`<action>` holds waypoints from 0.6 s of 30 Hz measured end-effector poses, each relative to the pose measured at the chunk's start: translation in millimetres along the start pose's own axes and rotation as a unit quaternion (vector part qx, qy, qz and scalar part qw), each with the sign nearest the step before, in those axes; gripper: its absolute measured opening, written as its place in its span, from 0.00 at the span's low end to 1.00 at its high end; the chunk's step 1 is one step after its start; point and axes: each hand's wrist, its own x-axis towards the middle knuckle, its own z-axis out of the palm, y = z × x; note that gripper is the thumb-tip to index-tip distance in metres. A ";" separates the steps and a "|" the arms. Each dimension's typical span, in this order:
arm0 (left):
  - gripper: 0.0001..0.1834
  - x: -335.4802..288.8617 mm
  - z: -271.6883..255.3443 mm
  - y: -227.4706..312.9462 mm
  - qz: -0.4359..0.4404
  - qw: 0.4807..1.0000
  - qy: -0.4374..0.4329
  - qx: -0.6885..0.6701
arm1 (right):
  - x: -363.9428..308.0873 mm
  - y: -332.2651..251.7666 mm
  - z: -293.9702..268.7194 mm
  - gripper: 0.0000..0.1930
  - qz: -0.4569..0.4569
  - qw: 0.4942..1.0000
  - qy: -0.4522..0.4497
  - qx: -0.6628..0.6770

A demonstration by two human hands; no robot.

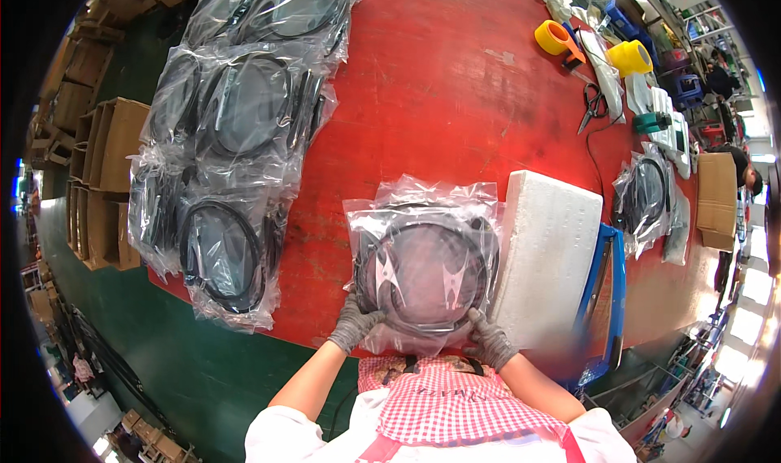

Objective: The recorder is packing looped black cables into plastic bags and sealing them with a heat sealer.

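Observation:
A clear plastic bag of coiled black cable point(429, 255) lies at the table's front edge, right before me. Two pale clamp-shaped pieces show through its middle. My left hand point(355, 325), in a grey glove, grips the bag's lower left edge. At the lower right edge, my right hand point(491, 341) is closed on the same bag, its thumb on top and some fingers hidden. A white foam block point(547, 247) stands just right of the bag.
Bagged cable coils point(236, 113) cover the red table's point(423, 80) left side. To the right are a blue metal frame point(617, 292), another bagged coil point(644, 190), scissors point(592, 105) and yellow tape rolls point(630, 58). Cardboard boxes point(110, 150) stand beyond the left edge.

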 end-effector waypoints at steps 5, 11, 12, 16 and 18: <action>0.50 -0.5 3.7 -0.6 -0.043 0.999 0.000 0.034 | 43.2 7.5 -0.6 0.22 -0.092 0.976 -0.172 0.095; 0.53 39.2 -3.1 34.8 0.098 0.993 0.032 -0.064 | 50.9 -37.1 29.1 0.20 -0.160 0.965 -0.191 0.080; 0.52 45.6 -8.7 53.7 0.073 0.994 0.035 -0.075 | 59.0 -47.7 34.9 0.21 -0.185 0.958 -0.202 0.079; 0.44 95.1 -44.7 123.0 0.061 0.992 0.016 -0.106 | 90.6 -105.1 79.8 0.24 -0.227 0.948 -0.211 0.067; 0.42 121.0 -57.8 160.2 0.059 0.990 0.010 -0.130 | 97.5 -142.2 102.7 0.29 -0.215 0.954 -0.203 0.054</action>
